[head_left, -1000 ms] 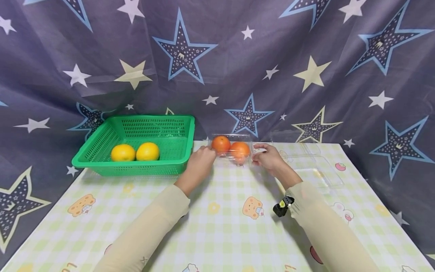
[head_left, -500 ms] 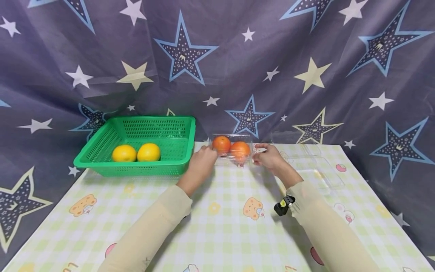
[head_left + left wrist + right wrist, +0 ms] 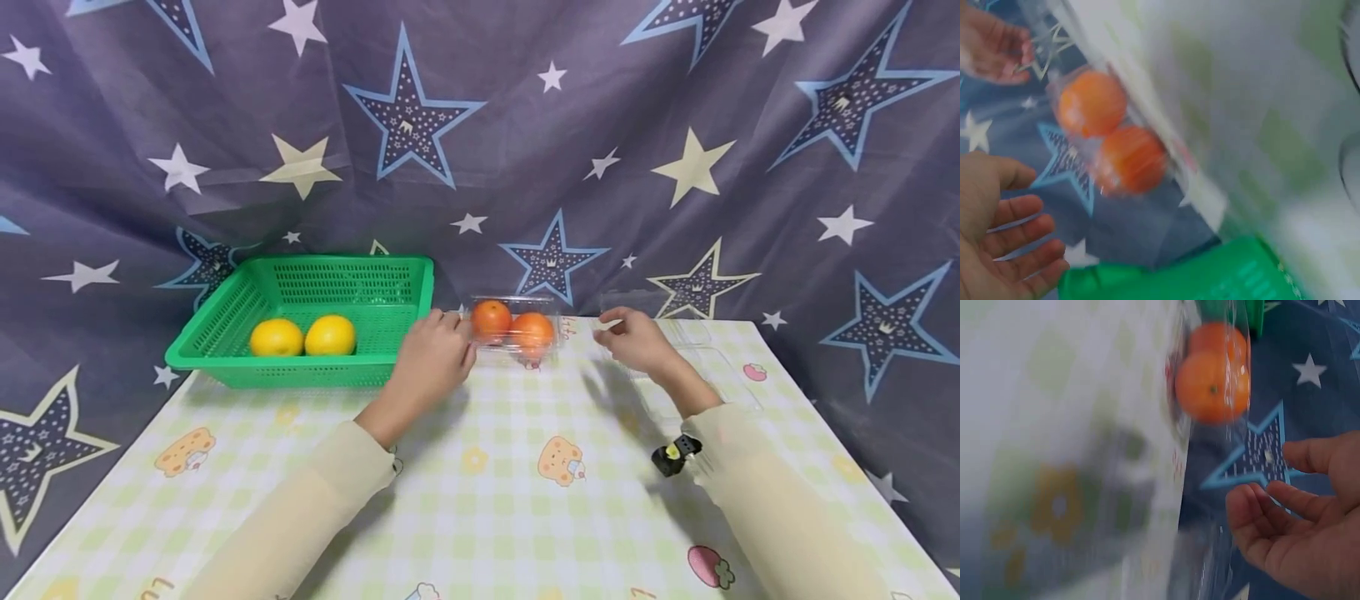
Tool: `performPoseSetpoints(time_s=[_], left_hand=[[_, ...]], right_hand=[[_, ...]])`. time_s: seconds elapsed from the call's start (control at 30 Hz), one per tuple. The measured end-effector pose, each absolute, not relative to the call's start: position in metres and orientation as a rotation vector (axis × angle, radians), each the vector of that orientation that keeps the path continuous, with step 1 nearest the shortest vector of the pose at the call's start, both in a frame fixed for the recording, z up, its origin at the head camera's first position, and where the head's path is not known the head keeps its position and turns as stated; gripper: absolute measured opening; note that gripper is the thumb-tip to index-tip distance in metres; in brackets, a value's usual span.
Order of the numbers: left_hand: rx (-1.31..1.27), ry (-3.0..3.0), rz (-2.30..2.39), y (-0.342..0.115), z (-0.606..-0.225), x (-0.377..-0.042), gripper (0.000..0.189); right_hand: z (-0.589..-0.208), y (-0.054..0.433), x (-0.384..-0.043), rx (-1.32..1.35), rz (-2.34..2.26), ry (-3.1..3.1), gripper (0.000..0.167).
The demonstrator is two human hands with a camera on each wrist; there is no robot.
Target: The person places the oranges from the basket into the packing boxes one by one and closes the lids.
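Two orange fruits, one orange (image 3: pixel 491 320) and another orange (image 3: pixel 533 333), sit inside a clear plastic box (image 3: pixel 517 352) at the table's back edge. Just left of the box is my left hand (image 3: pixel 433 354); in the left wrist view its fingers (image 3: pixel 1022 228) are spread and hold nothing. To the right of the box, apart from it, hovers my right hand (image 3: pixel 636 340), with relaxed, bent fingers and nothing between them in the right wrist view. Behind and under that hand lies a second clear plastic box (image 3: pixel 720 375), partly covered by it.
A green basket (image 3: pixel 300 362) stands at the back left, holding a yellow fruit (image 3: pixel 277 338) and another yellow fruit (image 3: pixel 331 336). A checked cloth covers the table (image 3: pixel 465 517). A star-patterned curtain (image 3: pixel 495 158) hangs behind it.
Both hands have come away from the box of oranges: my left hand has shifted slightly left, my right hand to the right. The box and its oranges stay in place.
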State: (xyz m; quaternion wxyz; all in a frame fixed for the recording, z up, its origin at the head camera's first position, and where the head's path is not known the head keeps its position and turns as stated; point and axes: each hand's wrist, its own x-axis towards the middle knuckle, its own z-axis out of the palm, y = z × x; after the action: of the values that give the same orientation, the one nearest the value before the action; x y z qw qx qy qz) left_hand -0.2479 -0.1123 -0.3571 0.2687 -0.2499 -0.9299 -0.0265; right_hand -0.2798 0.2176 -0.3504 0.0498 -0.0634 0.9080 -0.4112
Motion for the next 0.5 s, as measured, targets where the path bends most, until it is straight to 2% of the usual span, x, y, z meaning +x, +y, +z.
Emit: performPoseSetpoints(time_s=[0.2, 0.5], left_hand=[[-0.495, -2.618, -0.340, -0.155, -0.335, -0.243, 0.030], [-0.335, -2.665, -0.261, -0.224, -0.330, -0.245, 0.033]], right_hand=[[-0.345, 0.257, -0.275, -0.270, -1.051, 2.954, 0.048], [-0.346, 0.314, -0.266, -0.278, -0.858, 3.143, 0.048]])
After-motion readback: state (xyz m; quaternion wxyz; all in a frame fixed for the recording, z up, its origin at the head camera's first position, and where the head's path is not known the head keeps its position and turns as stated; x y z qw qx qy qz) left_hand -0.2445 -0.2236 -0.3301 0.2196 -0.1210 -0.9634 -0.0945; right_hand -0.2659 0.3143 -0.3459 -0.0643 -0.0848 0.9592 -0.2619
